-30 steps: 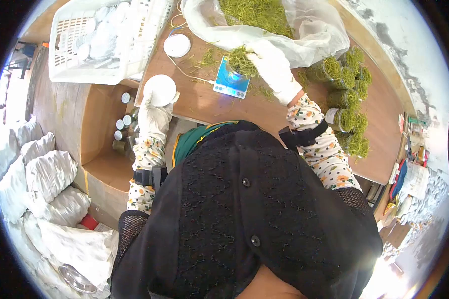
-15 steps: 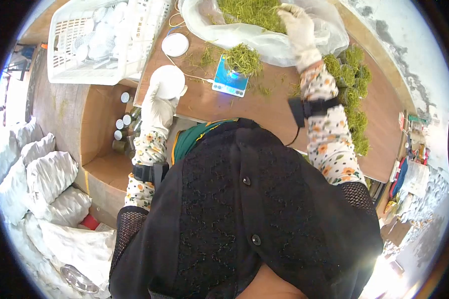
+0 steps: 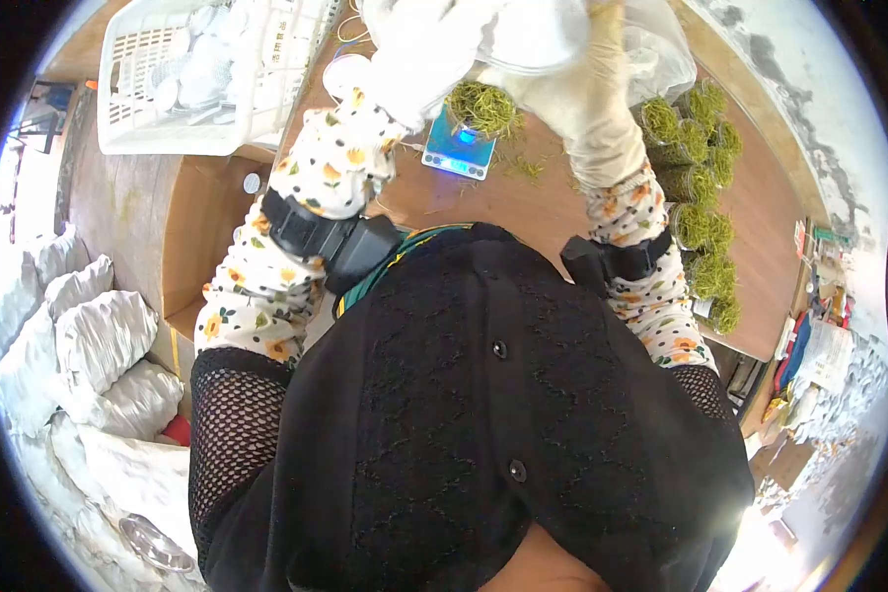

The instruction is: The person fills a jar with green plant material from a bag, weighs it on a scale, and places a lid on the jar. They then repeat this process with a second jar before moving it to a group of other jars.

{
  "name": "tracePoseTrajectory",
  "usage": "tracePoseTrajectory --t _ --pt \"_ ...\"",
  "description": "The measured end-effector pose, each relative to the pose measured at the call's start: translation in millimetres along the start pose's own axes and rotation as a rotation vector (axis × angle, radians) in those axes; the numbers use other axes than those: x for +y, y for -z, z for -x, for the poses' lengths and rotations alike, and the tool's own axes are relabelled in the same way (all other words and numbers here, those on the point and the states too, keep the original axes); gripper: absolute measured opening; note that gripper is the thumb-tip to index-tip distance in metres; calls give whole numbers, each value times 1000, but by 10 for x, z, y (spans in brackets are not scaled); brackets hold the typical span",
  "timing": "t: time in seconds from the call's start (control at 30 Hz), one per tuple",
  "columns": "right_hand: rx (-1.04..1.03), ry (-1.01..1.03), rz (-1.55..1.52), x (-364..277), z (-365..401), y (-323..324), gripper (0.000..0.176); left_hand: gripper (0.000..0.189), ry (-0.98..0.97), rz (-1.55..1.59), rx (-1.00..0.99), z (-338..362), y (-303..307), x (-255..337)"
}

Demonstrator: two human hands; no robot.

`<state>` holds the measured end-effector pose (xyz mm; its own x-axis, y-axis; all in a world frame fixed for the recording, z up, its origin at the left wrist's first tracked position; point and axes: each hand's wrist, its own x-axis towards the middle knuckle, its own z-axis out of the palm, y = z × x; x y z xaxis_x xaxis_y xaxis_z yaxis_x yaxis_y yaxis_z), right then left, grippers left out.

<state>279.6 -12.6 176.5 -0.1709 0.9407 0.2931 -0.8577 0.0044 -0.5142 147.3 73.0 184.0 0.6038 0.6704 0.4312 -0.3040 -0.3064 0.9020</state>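
Both my hands wear whitish gloves and are raised close to the camera at the top. My left hand [image 3: 424, 49] is closed on a white round piece [image 3: 538, 39], pale and overexposed; its exact kind cannot be told. My right hand [image 3: 572, 104] is up against the right side of this piece, its fingers blurred and partly out of frame. Just below them, a tuft of green dried plant strands [image 3: 483, 109] sits on a blue-lit digital scale [image 3: 459, 158], hiding whatever container holds it. Behind my hands is a clear plastic bag [image 3: 656, 59], mostly covered.
Several jars stuffed with green strands [image 3: 696, 183] line the right of the brown table [image 3: 523, 207]. A white plastic basket [image 3: 173, 143] stands at upper left, with a cardboard box [image 3: 207, 227] below it. White sacks [image 3: 104, 335] are piled at far left.
My left hand has risen from the table's left side with the white round piece. My right hand has left the green strands in the bag and come over beside it.
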Motion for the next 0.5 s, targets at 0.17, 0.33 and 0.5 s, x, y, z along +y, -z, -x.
tracePoseTrajectory --t 0.17,0.33,0.5 --pt "284 96 128 -139 430 11 60 31 -195 -189 -179 15 -161 -143" --pt "566 106 401 -176 710 369 56 60 224 -37 -124 152 338 -243" --pt "843 -144 771 241 967 1193 50 106 246 -522 -310 935 702 -1471"
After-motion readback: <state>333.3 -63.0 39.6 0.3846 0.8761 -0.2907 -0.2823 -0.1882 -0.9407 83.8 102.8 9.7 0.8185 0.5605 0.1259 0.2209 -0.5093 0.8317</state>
